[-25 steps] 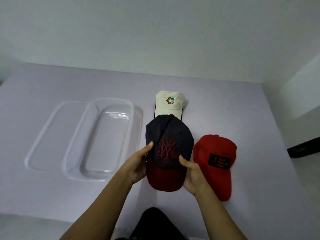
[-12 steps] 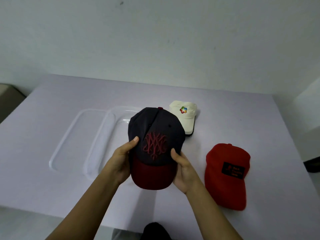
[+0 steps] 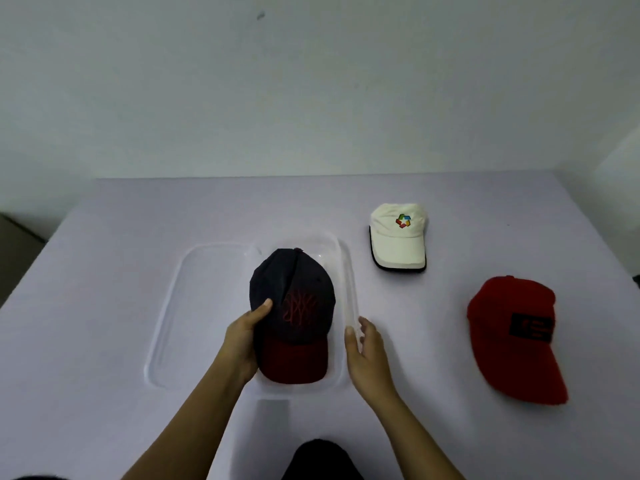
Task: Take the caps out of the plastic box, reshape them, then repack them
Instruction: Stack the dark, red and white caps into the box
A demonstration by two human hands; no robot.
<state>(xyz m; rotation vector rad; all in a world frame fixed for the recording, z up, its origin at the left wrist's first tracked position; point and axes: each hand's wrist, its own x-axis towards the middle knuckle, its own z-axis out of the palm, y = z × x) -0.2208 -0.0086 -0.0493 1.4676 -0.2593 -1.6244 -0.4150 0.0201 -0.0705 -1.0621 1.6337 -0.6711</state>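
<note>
A dark navy cap (image 3: 294, 303) with a maroon brim and red stitched emblem sits inside the clear plastic box (image 3: 349, 282), brim toward me. My left hand (image 3: 242, 337) grips its left side, thumb on the crown. Just right of the cap, my right hand (image 3: 365, 355) is off it, fingers apart, touching the box's right rim. A cream cap (image 3: 398, 237) with a coloured logo lies on the table behind and right of the box. A red cap (image 3: 512, 334) with a black patch lies at the far right.
The clear lid (image 3: 194, 299) lies flat against the box's left side. The lilac table (image 3: 104, 341) ends at a pale wall behind and drops off at the left. A dark shape (image 3: 318, 459) sits at the near edge between my forearms.
The navy cap moved from mid-air down into the clear box. My right hand let go of it and shifted to the box's right rim. The view swung left.
</note>
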